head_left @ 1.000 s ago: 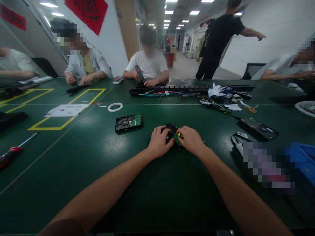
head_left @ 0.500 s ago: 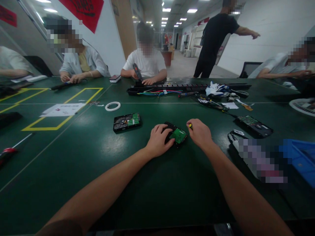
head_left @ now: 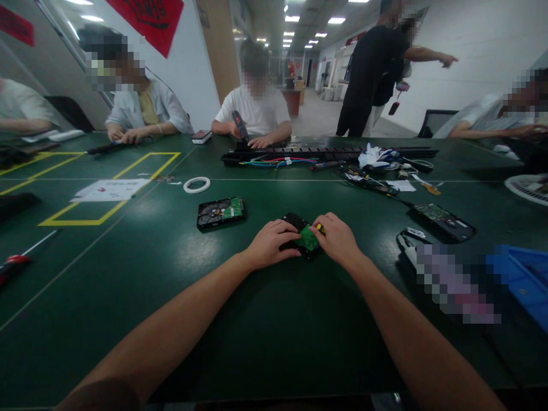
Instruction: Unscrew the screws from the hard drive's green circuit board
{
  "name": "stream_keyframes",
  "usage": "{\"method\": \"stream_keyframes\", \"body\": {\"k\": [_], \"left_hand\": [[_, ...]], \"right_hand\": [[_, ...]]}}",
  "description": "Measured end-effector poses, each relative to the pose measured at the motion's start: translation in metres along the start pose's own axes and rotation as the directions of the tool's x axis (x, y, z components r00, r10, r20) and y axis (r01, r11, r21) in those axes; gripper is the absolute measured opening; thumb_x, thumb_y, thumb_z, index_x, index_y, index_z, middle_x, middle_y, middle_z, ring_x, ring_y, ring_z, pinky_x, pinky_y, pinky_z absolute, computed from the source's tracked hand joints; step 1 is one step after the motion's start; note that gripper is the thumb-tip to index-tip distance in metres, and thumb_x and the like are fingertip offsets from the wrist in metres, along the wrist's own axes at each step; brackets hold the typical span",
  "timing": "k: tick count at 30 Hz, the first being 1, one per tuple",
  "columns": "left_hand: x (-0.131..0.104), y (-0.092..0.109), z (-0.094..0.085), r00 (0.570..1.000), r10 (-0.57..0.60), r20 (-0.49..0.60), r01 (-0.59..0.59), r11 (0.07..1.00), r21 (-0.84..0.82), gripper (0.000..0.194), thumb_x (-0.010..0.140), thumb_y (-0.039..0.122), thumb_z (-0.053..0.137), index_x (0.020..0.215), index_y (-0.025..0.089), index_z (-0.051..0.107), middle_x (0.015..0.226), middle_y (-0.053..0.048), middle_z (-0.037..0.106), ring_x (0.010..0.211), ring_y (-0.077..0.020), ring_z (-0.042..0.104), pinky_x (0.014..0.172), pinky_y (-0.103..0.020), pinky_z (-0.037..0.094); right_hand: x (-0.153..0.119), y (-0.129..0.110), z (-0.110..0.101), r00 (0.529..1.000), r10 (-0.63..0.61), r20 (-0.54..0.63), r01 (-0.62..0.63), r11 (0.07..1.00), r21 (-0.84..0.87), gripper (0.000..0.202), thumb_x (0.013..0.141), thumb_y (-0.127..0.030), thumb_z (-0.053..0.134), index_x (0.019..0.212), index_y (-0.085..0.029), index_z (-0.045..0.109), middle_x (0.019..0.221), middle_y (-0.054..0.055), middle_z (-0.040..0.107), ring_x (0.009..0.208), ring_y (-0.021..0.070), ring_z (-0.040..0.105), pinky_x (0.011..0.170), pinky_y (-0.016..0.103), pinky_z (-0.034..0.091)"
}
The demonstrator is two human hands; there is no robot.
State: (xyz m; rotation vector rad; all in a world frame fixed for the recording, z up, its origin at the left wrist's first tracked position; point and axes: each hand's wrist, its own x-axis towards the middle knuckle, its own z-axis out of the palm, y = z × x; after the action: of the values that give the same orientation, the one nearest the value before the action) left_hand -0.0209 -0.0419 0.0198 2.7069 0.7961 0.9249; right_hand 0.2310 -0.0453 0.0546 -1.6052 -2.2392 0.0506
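A black hard drive with a green circuit board [head_left: 307,240] lies on the green table between my hands. My left hand [head_left: 274,242] rests on its left side, fingers apart and holding it against the table. Over the board's right part, my right hand [head_left: 336,237] is closed on a small tool with a yellow and black end [head_left: 321,229]; the tool's tip is hidden. A second hard drive [head_left: 221,213] lies to the left, and a third one [head_left: 444,221] is on the right.
A white tape ring [head_left: 197,185], paper [head_left: 112,190] and a red-handled screwdriver [head_left: 15,261] lie left. Long black rails [head_left: 299,154] with wires cross the far side. A blue bin [head_left: 524,279] and a blurred pouch [head_left: 456,282] are right. Several people are around the table.
My right hand has moved left with the yellow-ended tool, onto the board. My left hand has shifted slightly left. Another person shows behind the standing one.
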Motion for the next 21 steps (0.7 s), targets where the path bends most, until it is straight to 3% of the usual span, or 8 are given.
{"method": "stream_keyframes", "body": {"k": [4, 11, 21], "left_hand": [[0.0, -0.001, 0.004, 0.999, 0.014, 0.035, -0.015, 1.0, 0.006, 0.038, 0.101, 0.053, 0.073, 0.124, 0.023, 0.077, 0.129, -0.01, 0.072, 0.123, -0.0293, 0.064, 0.107, -0.046, 0.049], [0.002, 0.002, 0.007, 0.993, -0.026, 0.115, 0.024, 1.0, 0.016, 0.037, 0.102, 0.052, 0.071, 0.13, 0.028, 0.076, 0.135, -0.009, 0.071, 0.129, -0.0299, 0.062, 0.109, -0.047, 0.048], [0.004, 0.005, 0.005, 0.991, -0.02, 0.132, 0.016, 1.0, 0.026, 0.034, 0.104, 0.051, 0.067, 0.127, 0.027, 0.075, 0.134, -0.009, 0.071, 0.129, -0.0288, 0.063, 0.109, -0.045, 0.048]], "right_hand": [[0.002, -0.014, 0.002, 0.996, -0.035, 0.081, 0.04, 0.997, -0.06, 0.02, 0.106, -0.036, 0.057, 0.103, -0.022, 0.071, 0.11, 0.007, 0.068, 0.092, 0.0209, 0.066, 0.074, 0.032, 0.044], [0.003, -0.019, -0.004, 0.991, -0.029, 0.131, 0.046, 0.991, -0.127, 0.026, 0.107, -0.035, 0.052, 0.108, -0.022, 0.075, 0.116, 0.009, 0.07, 0.095, 0.0207, 0.067, 0.076, 0.032, 0.045], [0.005, -0.011, -0.003, 0.997, -0.016, 0.077, 0.025, 0.992, -0.124, 0.029, 0.108, -0.036, 0.05, 0.11, -0.022, 0.076, 0.116, 0.009, 0.072, 0.099, 0.0212, 0.068, 0.079, 0.031, 0.046]]}}
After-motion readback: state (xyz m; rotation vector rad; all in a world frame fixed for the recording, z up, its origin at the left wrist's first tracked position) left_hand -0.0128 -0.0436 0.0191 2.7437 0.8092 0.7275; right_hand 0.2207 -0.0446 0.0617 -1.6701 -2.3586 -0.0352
